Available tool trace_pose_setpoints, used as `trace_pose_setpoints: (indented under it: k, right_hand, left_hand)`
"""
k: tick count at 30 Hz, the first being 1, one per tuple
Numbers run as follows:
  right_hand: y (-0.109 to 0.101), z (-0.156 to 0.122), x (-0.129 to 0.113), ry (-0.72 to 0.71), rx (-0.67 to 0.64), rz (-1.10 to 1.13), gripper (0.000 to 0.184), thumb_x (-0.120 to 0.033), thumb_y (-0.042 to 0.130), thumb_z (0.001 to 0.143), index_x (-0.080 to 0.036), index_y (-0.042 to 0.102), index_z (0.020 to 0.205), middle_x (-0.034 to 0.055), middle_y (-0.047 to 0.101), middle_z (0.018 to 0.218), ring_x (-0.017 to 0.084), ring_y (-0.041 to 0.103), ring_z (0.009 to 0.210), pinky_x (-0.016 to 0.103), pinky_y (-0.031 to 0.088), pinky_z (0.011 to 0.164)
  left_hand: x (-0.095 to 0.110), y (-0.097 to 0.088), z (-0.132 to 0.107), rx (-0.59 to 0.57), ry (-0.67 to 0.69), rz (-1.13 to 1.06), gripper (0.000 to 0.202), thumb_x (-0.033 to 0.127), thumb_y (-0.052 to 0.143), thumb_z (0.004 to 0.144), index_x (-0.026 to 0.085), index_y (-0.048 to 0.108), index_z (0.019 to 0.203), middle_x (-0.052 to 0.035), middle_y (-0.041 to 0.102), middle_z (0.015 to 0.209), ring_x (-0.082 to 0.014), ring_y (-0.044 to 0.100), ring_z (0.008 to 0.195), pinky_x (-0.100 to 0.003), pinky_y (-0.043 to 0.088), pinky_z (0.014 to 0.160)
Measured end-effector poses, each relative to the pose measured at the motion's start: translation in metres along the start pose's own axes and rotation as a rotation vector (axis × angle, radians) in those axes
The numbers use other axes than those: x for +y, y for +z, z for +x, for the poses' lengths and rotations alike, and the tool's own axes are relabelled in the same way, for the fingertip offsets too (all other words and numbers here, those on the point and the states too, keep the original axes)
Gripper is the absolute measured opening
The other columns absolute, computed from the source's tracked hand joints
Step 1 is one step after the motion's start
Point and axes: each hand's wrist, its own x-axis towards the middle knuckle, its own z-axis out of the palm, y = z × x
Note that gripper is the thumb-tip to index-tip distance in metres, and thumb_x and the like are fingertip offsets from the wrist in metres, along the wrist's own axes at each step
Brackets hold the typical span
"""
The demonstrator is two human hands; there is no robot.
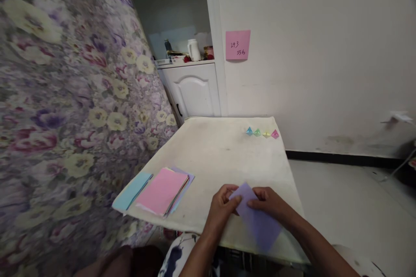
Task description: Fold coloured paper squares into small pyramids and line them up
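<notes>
A sheet of purple paper [260, 220] is held between both hands above the near right part of the table. My left hand [224, 203] pinches its left edge, thumb on top. On the opposite edge my right hand [268, 201] grips the same sheet, its thumb also lying on the upper face. One corner points away from me between the hands, and the lower part hangs toward the table's front edge, slightly blurred. The fingers beneath the paper are partly hidden.
Pink paper [164, 190] tops a stack of coloured sheets at the table's left, beside a blue pile [133, 190]. Several small folded paper pieces [261, 133] line the far right of the cream-covered table [208, 151]. A floral curtain [84, 108] hangs at left.
</notes>
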Motion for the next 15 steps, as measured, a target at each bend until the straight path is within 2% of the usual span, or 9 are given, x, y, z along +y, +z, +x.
trace_pose_setpoints:
  k: [2,5,8,12,15]
  right_hand:
    - [0.002,0.003,0.002,-0.043,0.09,0.04,0.026,-0.033,0.07,0.066,-0.013,0.065,0.083,0.0024,0.066,0.071,0.013,0.057,0.057,0.024,0.041,0.055]
    - [0.007,0.006,0.003,-0.097,0.204,0.091,0.027,-0.035,0.068,0.066,-0.014,0.064,0.083,0.0024,0.066,0.07,0.014,0.057,0.057,0.025,0.042,0.055]
    - [0.01,0.007,0.003,-0.129,0.271,0.108,0.027,-0.036,0.067,0.067,-0.014,0.063,0.083,0.0021,0.065,0.07,0.014,0.056,0.058,0.024,0.042,0.053]
    - [0.006,0.006,0.001,-0.128,0.357,0.05,0.026,-0.036,0.069,0.065,-0.014,0.063,0.077,-0.0004,0.06,0.059,0.012,0.051,0.051,0.022,0.039,0.047]
    - [0.002,0.004,-0.001,-0.134,0.424,-0.017,0.026,-0.036,0.071,0.06,-0.014,0.063,0.07,-0.0018,0.055,0.054,0.011,0.048,0.05,0.021,0.038,0.043]
  left_hand:
    - [0.001,0.0,0.0,0.007,-0.015,-0.072,0.034,0.036,0.068,0.066,0.016,0.058,0.092,-0.0008,0.061,0.07,-0.013,0.056,0.059,-0.023,0.043,0.054]
    - [-0.002,0.004,-0.002,-0.079,-0.036,-0.103,0.035,0.034,0.069,0.065,0.015,0.06,0.093,-0.0034,0.062,0.075,-0.015,0.058,0.065,-0.025,0.044,0.059]
    - [-0.008,0.008,-0.002,-0.135,-0.079,-0.07,0.029,0.033,0.07,0.064,0.013,0.062,0.084,-0.0029,0.062,0.069,-0.0145,0.057,0.061,-0.024,0.041,0.057]
    - [-0.013,0.004,0.003,0.007,-0.074,-0.02,0.026,0.036,0.069,0.064,0.013,0.058,0.064,0.0011,0.058,0.054,-0.0086,0.046,0.046,-0.02,0.032,0.046]
    - [-0.011,-0.002,0.006,0.113,-0.05,0.014,0.029,0.039,0.069,0.064,0.014,0.054,0.06,0.004,0.053,0.048,-0.0071,0.04,0.042,-0.018,0.026,0.043]
